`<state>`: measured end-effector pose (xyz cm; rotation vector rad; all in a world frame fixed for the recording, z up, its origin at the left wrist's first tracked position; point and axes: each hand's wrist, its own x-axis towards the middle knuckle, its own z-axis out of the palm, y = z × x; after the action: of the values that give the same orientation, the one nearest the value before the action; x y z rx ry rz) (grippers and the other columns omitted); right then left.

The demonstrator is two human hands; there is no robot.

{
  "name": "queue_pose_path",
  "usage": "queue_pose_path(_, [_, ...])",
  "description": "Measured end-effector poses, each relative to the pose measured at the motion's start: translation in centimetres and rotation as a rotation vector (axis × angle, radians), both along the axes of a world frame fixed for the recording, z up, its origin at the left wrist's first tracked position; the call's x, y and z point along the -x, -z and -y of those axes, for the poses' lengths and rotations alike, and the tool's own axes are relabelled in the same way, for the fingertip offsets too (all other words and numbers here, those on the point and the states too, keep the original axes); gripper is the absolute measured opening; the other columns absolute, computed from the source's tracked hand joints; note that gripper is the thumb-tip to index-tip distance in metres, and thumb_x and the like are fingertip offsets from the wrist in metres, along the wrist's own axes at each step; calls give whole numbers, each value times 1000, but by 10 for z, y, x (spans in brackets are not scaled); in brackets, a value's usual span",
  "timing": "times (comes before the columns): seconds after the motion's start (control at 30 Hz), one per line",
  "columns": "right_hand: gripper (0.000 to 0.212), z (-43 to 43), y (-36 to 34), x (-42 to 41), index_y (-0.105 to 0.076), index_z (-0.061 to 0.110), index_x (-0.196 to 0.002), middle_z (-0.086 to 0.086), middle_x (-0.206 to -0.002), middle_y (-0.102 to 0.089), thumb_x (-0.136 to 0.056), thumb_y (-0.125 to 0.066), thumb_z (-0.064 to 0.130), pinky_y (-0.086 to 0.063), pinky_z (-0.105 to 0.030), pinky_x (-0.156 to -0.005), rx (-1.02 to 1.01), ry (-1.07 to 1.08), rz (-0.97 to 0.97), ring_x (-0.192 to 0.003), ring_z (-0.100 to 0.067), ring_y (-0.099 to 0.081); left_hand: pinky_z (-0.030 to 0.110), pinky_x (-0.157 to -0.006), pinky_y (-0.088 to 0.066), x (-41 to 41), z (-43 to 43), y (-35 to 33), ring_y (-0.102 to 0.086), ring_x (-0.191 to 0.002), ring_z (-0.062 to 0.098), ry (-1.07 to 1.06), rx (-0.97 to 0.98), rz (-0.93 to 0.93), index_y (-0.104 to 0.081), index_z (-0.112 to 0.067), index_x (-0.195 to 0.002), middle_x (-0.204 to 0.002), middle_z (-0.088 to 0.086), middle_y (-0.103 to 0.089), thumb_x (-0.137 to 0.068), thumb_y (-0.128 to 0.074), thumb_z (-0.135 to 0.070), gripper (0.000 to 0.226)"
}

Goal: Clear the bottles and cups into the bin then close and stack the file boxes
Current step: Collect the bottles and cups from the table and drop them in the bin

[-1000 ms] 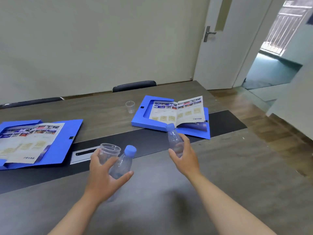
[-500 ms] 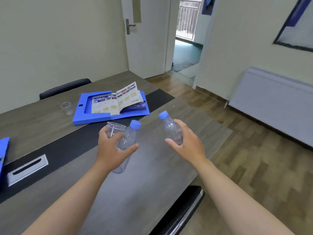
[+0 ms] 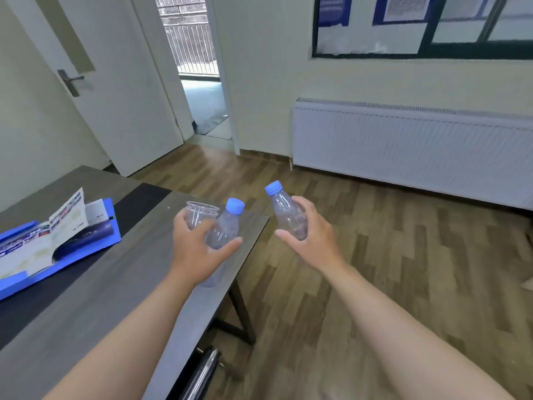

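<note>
My left hand [image 3: 196,252] grips two things at once above the table's right end: a clear plastic cup [image 3: 201,215] and an empty clear bottle with a blue cap [image 3: 226,226]. My right hand [image 3: 313,238] holds a second empty blue-capped bottle [image 3: 285,212] out over the wooden floor, past the table edge. An open blue file box [image 3: 111,226] with a brochure [image 3: 57,229] lying in it sits on the table at the left. No bin is in view.
The grey table [image 3: 86,298] with a black centre strip ends near the middle of the view. A chair back [image 3: 199,373] stands below the table edge. A white radiator [image 3: 403,145] lines the right wall, and a white door [image 3: 95,82] stands open beside a doorway.
The view has swung to the right, away from the table toward the floor and radiator. Both hands keep hold of the bottles and cup; the second file box and the small cup left the view.
</note>
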<state>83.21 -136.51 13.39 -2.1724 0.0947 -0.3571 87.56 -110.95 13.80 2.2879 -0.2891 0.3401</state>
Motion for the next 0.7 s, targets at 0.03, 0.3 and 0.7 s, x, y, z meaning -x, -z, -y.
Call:
queue_pose_path(0.03, [69, 25, -2, -4, -35, 55, -132, 24, -115, -61, -76, -75, 55, -54, -33, -82, -8, 16, 0, -94, -4, -61, 32, -105, -34, -9, 27, -4, -34, -133, 21, 14, 3, 3, -66, -29, -90, -146, 4, -26, -54, -75, -69, 55])
queue_pose_path(0.3, [70, 131, -16, -60, -33, 57, -133, 24, -120, -59, -76, -75, 57, -55, -38, -84, -12, 35, -9, -99, -5, -61, 30, -102, -36, -68, 131, -17, -31, -121, 9, 4, -3, 17, -64, -34, -90, -138, -9, -21, -52, -69, -76, 57])
queue_pose_path(0.7, [68, 149, -9, -283, -36, 54, -131, 28, -122, -58, -76, -77, 52, -52, -34, -90, -57, -170, -13, -106, -4, -62, 31, -99, -34, -259, 146, 3, -34, -120, 16, -189, 17, 47, -69, -27, -96, -137, -3, -24, -53, -67, -77, 66])
